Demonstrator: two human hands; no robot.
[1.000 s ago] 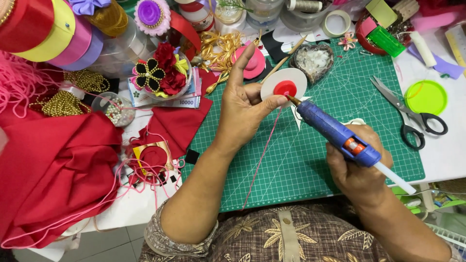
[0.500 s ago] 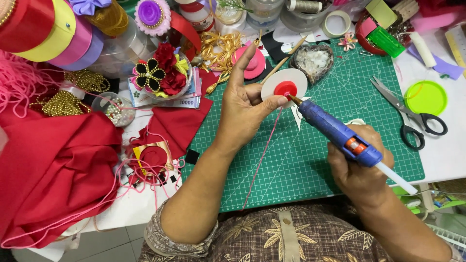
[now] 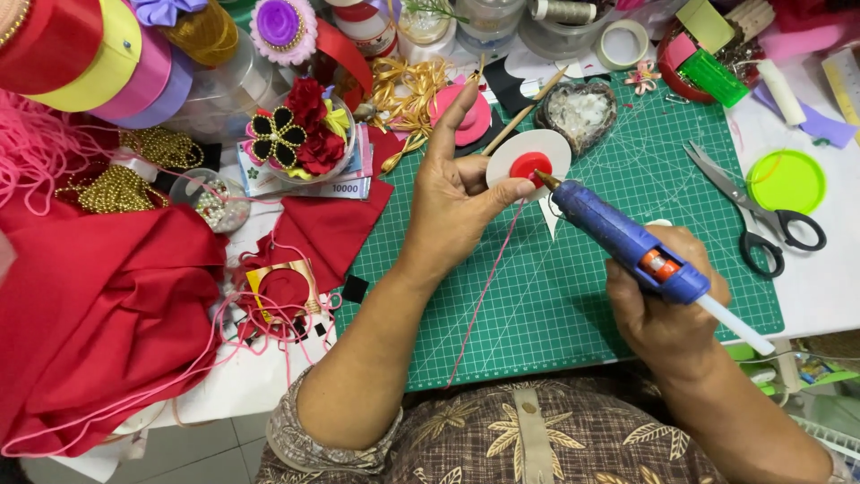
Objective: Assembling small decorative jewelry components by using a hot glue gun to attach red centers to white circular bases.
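My left hand [image 3: 457, 193] pinches a white paper disc [image 3: 546, 148] with a small red felt circle [image 3: 528, 166] on it, held above the green cutting mat [image 3: 555, 296]. A thin pink cord [image 3: 488, 287] hangs from that hand down across the mat. My right hand [image 3: 667, 300] grips a blue hot glue gun [image 3: 627, 242]. Its nozzle touches the right edge of the red circle. A white glue stick pokes out of the back of the gun.
Black-handled scissors [image 3: 761, 215] and a lime-green lid [image 3: 786, 181] lie at the right. Red fabric [image 3: 98, 314] covers the left. Ribbon rolls [image 3: 98, 54], gold beads, fabric flowers [image 3: 300, 134], a heart-shaped dish [image 3: 578, 115] and tape crowd the back.
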